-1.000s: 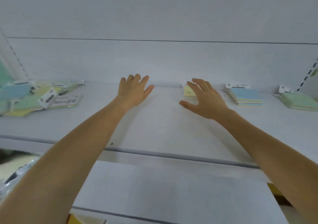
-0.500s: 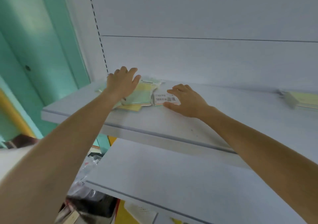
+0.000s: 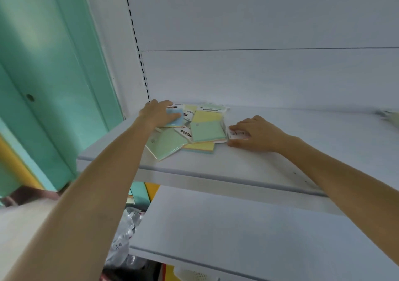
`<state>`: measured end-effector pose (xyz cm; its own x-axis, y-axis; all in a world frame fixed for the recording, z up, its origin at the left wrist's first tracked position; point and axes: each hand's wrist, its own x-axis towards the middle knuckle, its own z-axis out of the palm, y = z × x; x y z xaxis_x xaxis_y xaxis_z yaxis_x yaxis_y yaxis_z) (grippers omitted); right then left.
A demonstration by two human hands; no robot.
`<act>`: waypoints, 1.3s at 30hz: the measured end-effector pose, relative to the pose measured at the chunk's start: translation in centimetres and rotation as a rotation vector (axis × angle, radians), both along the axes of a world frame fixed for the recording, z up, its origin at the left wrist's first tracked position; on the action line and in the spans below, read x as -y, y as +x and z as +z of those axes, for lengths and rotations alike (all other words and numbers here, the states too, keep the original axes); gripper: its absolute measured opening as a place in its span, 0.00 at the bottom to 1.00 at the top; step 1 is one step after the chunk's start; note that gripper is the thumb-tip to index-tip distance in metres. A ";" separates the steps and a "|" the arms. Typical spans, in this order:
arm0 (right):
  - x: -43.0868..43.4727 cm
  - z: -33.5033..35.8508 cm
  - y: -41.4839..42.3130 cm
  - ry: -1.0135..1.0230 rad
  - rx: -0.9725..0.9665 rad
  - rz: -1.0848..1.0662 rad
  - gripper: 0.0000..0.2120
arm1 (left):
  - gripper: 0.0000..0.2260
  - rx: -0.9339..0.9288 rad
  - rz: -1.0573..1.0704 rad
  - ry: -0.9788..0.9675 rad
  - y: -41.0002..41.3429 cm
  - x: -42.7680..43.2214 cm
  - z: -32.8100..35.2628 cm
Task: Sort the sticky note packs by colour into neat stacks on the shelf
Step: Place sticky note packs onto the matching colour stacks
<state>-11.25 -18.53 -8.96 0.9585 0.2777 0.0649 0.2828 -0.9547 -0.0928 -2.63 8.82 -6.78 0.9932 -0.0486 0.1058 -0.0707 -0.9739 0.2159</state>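
The left hand curls its fingers round a blue pack on the jumbled pile on the shelf. The right hand pinches the white header of a green pack, which lies between both hands' fingers.

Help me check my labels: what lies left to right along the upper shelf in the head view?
On the shelf: left hand → blue pack → right-side green pack → right hand → blurred pack at far right.
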 end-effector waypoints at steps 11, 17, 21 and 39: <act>-0.3 0.4 -1.4 -0.081 0.621 0.183 0.15 | 0.36 0.041 0.076 -0.186 1.5 -0.1 0.2; 0.9 1.9 -1.4 0.504 0.540 -0.137 0.10 | 0.24 0.152 -0.013 -0.540 1.7 0.5 1.0; 2.3 2.4 -0.3 0.821 0.385 -0.343 0.12 | 0.19 0.228 -0.026 -0.752 1.6 1.3 1.7; 17.6 2.0 -7.9 0.895 0.046 -0.407 0.29 | 0.21 0.082 -0.342 -1.056 -2.9 22.2 2.5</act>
